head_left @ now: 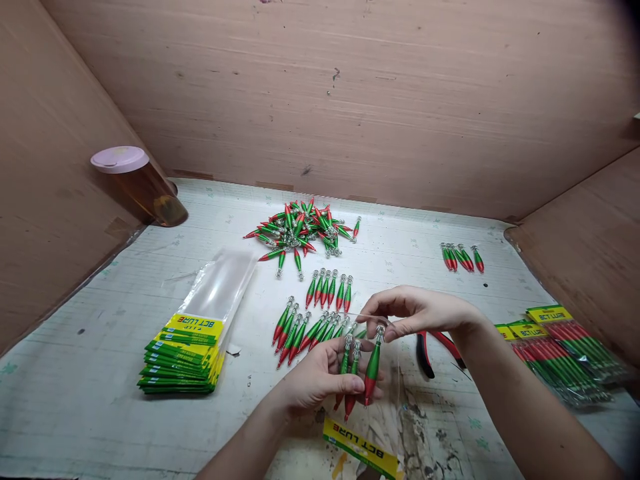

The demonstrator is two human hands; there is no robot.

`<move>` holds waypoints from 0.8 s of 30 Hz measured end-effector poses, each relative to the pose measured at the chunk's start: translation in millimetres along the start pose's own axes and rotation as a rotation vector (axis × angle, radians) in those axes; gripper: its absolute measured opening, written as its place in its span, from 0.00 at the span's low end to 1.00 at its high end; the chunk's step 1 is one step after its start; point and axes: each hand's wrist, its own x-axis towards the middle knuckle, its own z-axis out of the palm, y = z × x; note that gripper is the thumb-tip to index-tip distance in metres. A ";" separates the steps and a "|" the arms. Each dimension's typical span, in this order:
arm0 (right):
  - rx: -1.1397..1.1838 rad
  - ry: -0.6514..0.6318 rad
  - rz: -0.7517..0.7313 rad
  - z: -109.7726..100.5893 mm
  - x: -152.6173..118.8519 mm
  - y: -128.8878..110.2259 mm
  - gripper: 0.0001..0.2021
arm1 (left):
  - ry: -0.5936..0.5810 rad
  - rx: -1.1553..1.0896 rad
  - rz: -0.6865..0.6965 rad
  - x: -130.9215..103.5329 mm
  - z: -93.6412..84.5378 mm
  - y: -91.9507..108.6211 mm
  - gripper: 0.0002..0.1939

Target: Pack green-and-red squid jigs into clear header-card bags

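My left hand [317, 379] is closed on a clear plastic bag with a yellow and green header card [359, 445] hanging at its lower end. Under its thumb lie two red and green squid jigs [355, 363]; whether they are inside the bag or on top of it, I cannot tell. My right hand [417, 312] pinches another squid jig [373, 370] near its metal hook crown, red end down, beside those two. The bag's upper edge is close to the right fingers. Behind my hands, rows of squid jigs [287, 337] lie on the table, partly covered by the left hand.
A heap of squid jigs [300, 230] lies farther back, with a few more [460, 257] at right. Empty header bags [183, 360] are stacked at left. Filled packs [555, 360] and red-handled pliers [425, 357] are at right. A lidded drink cup [145, 183] stands by the cardboard wall [350, 100].
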 end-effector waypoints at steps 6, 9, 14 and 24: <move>0.086 0.070 0.013 -1.1 3.2 -0.9 0.13 | -0.003 0.027 -0.030 -0.6 1.4 1.2 0.23; 0.041 0.028 0.017 2.1 6.7 -6.5 0.14 | -0.007 0.054 -0.027 0.0 1.8 1.8 0.23; -0.066 0.015 0.053 9.6 12.1 -7.1 0.13 | 0.009 0.009 0.059 1.0 1.8 2.2 0.24; -0.169 0.066 0.023 6.5 10.0 -2.7 0.17 | -0.003 -0.046 0.066 3.1 -0.1 -0.6 0.24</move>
